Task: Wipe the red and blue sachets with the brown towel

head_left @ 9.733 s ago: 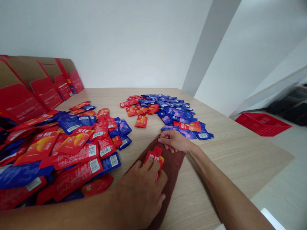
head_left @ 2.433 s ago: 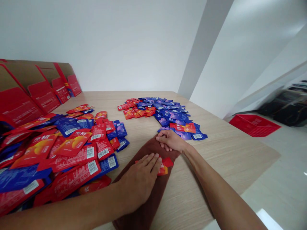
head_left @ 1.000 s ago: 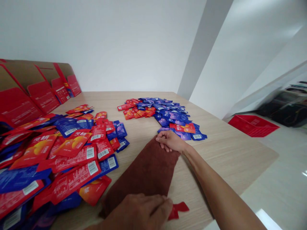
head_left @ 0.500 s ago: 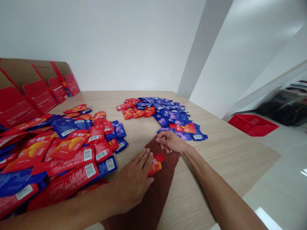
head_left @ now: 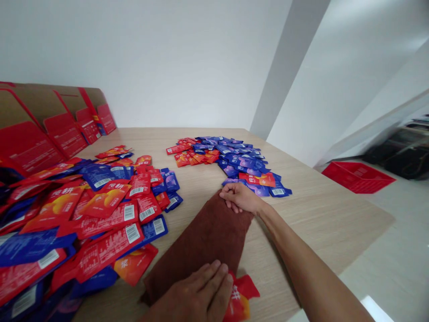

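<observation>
The left hand [head_left: 197, 293] lies flat at the near end of a brown towel [head_left: 204, 239] on the desk [head_left: 321, 210]. Its fingers [head_left: 214, 273] are stretched out and open. They press down on a red packet [head_left: 239, 297]. The packet pokes out from under the hand, partly on the towel's near edge and partly on the desk. It looks like the hand is rubbing the packet on the towel to wipe it.

The right hand [head_left: 239, 199] sits at the far end of the towel. Its fingers are curled down on the towel's edge and pin it in place, so the towel lies flat.

To the left is a big pile [head_left: 77, 214] of red and blue packets. It spreads right up to the towel's left side. Farther back, just past the right hand, is a smaller pile [head_left: 231, 161] of the same kind of packets. I think the small pile is the wiped ones and the big pile is the ones that wait, but I cannot be sure. If so, much less than half is done. A lot of packets are left to do.

Red and brown boxes [head_left: 50, 129] stand along the left side of the desk. A red tray [head_left: 358, 176] lies on the floor to the right.
</observation>
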Tool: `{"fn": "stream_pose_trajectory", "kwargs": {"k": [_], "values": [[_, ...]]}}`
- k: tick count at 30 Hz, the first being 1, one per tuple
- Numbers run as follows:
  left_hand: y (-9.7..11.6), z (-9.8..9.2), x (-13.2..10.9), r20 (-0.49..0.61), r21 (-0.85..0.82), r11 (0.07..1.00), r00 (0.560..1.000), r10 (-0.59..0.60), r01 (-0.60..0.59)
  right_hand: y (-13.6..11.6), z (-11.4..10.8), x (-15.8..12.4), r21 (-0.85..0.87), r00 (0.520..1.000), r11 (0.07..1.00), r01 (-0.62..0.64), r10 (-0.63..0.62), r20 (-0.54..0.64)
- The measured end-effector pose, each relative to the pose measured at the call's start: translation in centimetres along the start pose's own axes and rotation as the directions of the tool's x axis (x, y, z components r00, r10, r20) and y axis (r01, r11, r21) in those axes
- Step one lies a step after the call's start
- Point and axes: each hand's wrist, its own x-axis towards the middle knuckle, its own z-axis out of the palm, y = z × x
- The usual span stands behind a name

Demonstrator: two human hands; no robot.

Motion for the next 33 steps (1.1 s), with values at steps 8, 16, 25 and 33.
{"fn": "stream_pose_trajectory", "kwargs": {"k": [8, 16, 25, 33], "values": [[-6.4, -6.9, 4.5, 0.058, -0.525, 0.694, 0.834, -0.549, 0.493, -0.1, 0.1, -0.1, 0.002, 1.0, 1.0, 0.004, -0.004, -0.003], [-5.3, -2.5, 4.7, 0.189, 0.042, 0.938, 0.919, -0.346, 0.344, 0.0, -0.1, 0.0, 0.013, 1.0, 1.0, 0.001, -0.001, 0.018], [-1.3, -1.4, 2.9, 0.158, 0.056, 0.981, 0.969, -0.191, 0.185, 0.3, 0.0, 0.0, 0.005, 1.0, 1.0, 0.001, -0.002, 0.009], [0.7, -1.2, -0.4, -0.04, 0.095, 0.993, 0.997, 0.07, -0.066, 0.5, 0.1, 0.0, -0.017, 1.0, 1.0, 0.021, -0.021, 0.002]]}}
